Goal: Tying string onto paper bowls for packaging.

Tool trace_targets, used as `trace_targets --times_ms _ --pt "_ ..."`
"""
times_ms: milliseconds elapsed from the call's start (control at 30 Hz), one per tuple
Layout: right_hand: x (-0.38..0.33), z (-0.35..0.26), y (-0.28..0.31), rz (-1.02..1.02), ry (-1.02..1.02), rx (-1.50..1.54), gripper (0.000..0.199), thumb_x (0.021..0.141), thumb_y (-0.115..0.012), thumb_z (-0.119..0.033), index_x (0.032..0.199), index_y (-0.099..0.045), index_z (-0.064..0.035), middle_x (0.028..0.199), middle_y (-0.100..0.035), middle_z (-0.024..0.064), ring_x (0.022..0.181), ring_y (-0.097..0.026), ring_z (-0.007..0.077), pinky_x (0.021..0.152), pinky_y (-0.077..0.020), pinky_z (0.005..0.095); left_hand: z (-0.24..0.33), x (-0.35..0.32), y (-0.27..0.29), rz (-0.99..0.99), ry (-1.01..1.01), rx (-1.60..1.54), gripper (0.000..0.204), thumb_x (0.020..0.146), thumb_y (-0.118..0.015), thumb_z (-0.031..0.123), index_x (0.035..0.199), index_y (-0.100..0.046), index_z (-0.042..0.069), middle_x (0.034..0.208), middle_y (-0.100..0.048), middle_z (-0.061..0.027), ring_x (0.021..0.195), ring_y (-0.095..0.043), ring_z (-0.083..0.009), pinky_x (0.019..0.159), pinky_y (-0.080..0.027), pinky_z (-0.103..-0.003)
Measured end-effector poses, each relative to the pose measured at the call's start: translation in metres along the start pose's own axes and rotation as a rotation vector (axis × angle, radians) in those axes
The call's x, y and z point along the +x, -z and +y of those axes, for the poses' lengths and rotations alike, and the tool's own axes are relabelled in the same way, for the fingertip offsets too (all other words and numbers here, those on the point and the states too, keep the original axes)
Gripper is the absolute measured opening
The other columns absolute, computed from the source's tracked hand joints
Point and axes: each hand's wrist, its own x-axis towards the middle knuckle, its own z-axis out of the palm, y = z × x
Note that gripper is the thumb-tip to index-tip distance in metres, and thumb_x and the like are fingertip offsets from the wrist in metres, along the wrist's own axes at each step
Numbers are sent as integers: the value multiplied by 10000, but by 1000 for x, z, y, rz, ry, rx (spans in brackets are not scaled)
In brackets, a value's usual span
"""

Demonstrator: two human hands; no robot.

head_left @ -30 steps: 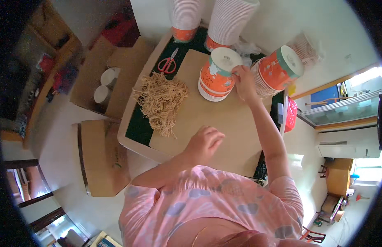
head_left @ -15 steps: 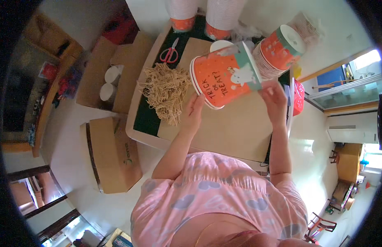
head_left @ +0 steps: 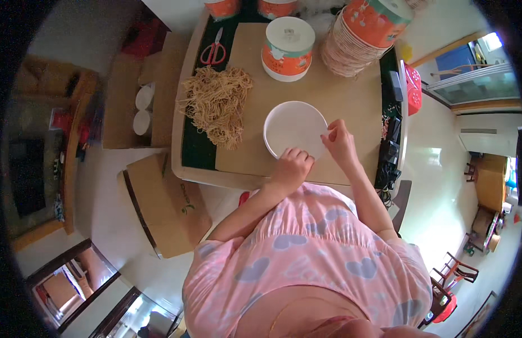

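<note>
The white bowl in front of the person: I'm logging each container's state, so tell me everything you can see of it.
The white bowl is round, plain white inside and looks like paper or thin plastic. It stands upright, mouth up, and looks empty, on the tan board near the person's edge of the table. The left hand touches its near rim, and the right hand pinches its right rim. A heap of dry noodles lies apart to its left; a lidded orange-and-white tub stands beyond it.
</note>
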Motion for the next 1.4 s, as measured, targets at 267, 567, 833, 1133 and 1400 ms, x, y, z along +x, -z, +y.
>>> trace_targets --times_ms 267,567,833,1133,1400 --pt "4 1 8 -38 -51 -96 161 743 -635 -153 811 -576 -20 693 -618 163 643 -619 308 600 -484 375 -45 -28 22 533 429 -352 109 826 -599 60 932 -603 34 883 -592 -99 798 -569 -259 701 -462 -348" --pt "15 -10 14 -83 16 -81 168 759 -607 -109 900 -589 -19 677 -624 147 617 -632 250 585 -486 350 -75 -45 11 391 843 -996 199 909 -541 125 1026 -626 -12 823 -659 -60 717 -616 -96 634 -500 -239" --pt "31 -9 32 -151 -193 293 207 777 -552 -11 981 -524 8 851 -637 114 540 -609 144 462 -510 273 -128 -46 -26 465 870 -888 199 893 -545 129 1031 -623 9 879 -656 -71 693 -604 -134 628 -494 -260" --pt "32 -24 50 -118 -194 407 245 775 -532 34 1008 -473 -15 927 -613 130 524 -591 147 425 -486 270 -231 -1 -23 446 1131 -317 293 819 -623 267 973 -646 18 888 -665 -137 835 -638 -230 730 -492 -324" --pt "21 -26 111 96 -98 587 184 842 -497 -67 1024 -502 -48 854 -584 35 653 -551 83 499 -468 214 -233 17 -6 364 1278 -649 290 799 -654 275 930 -652 15 841 -664 -98 762 -627 -187 684 -480 -305"
